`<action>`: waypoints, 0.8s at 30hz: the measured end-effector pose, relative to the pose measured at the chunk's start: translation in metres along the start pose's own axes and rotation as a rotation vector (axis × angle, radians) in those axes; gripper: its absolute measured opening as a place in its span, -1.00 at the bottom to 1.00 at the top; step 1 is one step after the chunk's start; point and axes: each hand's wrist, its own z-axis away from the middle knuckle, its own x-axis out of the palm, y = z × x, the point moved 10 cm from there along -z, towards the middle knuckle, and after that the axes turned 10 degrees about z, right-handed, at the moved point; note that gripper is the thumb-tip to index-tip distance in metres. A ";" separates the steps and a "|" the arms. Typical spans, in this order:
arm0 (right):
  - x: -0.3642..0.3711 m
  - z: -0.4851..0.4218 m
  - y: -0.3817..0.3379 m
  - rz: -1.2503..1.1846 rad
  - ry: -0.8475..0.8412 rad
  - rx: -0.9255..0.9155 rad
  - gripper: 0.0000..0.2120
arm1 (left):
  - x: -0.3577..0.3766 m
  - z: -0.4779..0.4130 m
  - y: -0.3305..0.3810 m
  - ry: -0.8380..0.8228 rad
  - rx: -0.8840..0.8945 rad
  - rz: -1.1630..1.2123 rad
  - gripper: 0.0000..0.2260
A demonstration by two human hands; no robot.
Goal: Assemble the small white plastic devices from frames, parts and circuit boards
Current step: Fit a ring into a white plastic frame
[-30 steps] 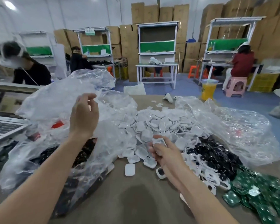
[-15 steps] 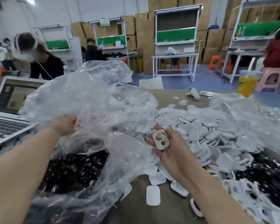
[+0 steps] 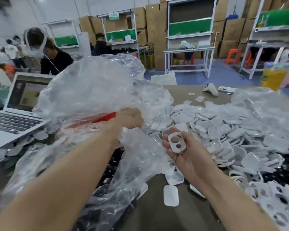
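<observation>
Plainly, the white frame (image 3: 176, 142), a small piece with two cut-outs, sits at the tips of the right hand (image 3: 185, 157), thumb on its upper edge and fingers curled beneath, palm turned up. Just beyond that grip spreads the heap of white shells (image 3: 215, 124). One loose shell (image 3: 171, 195) lies on the table (image 3: 157, 217) below the wrist. Touching the grip on its left is the crumpled clear plastic bag (image 3: 93, 90). The left hand (image 3: 132, 116) is pushed into it, fingers hidden by the film, so I cannot tell whether it grips anything. Further left, well apart, a laptop (image 3: 15, 120) stands open against the bag's edge.

The hold looks light to me. If the bag billows or gets tugged, the film could snag the frame and flick it into the heap. It might also sweep shells off the table or drag across the keyboard.
</observation>
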 end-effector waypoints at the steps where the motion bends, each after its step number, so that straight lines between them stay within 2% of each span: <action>1: 0.003 0.001 -0.001 -0.002 -0.006 -0.004 -0.74 | -0.003 0.000 0.003 0.005 0.032 0.024 -0.79; 2: 0.006 0.002 -0.002 -0.006 -0.014 -0.009 -0.74 | -0.001 0.001 0.005 -0.006 0.026 0.029 -0.83; 6: 0.007 0.007 -0.005 -0.013 -0.014 -0.026 -0.75 | -0.025 -0.013 -0.043 0.071 -0.171 -0.083 -0.71; 10: 0.003 0.014 -0.006 -0.004 0.006 -0.032 -0.76 | -0.026 0.001 -0.071 0.104 -0.133 -0.068 -0.74; 14: -0.011 0.024 -0.009 -0.009 0.023 -0.055 -0.78 | -0.042 0.010 -0.070 0.301 -0.077 0.079 -0.79; 19: -0.035 0.042 -0.013 0.014 0.043 -0.062 -0.76 | -0.054 0.026 -0.066 0.366 -0.115 -0.062 -0.72; 22: -0.051 0.056 -0.014 -0.028 0.055 -0.043 -0.75 | -0.060 0.035 -0.067 0.406 -0.164 -0.060 -0.73; 24: -0.058 0.064 -0.014 -0.028 0.050 -0.037 -0.74 | -0.057 0.039 -0.066 0.380 -0.211 -0.066 -0.67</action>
